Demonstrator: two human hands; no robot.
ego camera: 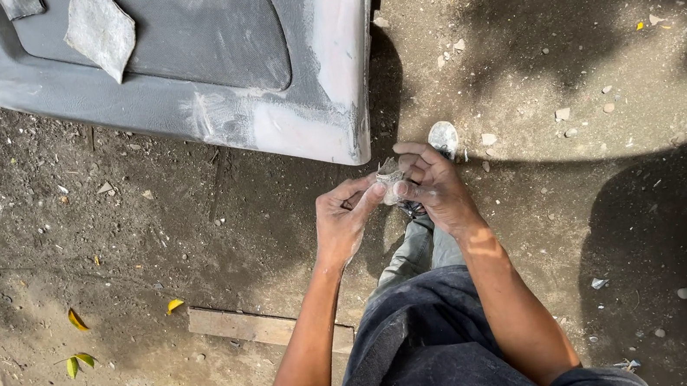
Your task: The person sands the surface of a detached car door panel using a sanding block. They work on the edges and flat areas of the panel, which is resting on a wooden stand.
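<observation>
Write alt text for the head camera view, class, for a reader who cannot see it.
Seen from above, a person's left hand and right hand together pinch a small grey sandpaper scrap over bare dirt ground. A grey, sanded car door panel lies ahead, another abrasive sheet resting on it.

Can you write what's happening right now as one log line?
left hand + right hand: pinching small grey sandpaper piece | grey door panel on dirt ahead

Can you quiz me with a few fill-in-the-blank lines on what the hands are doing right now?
Both hands, left hand and right hand, pinch one small grey ____ between them.
A larger grey sheet lies on the ____.
A flat plank lies on the ____.

Missing words: scrap of sandpaper; door panel; ground.
</observation>
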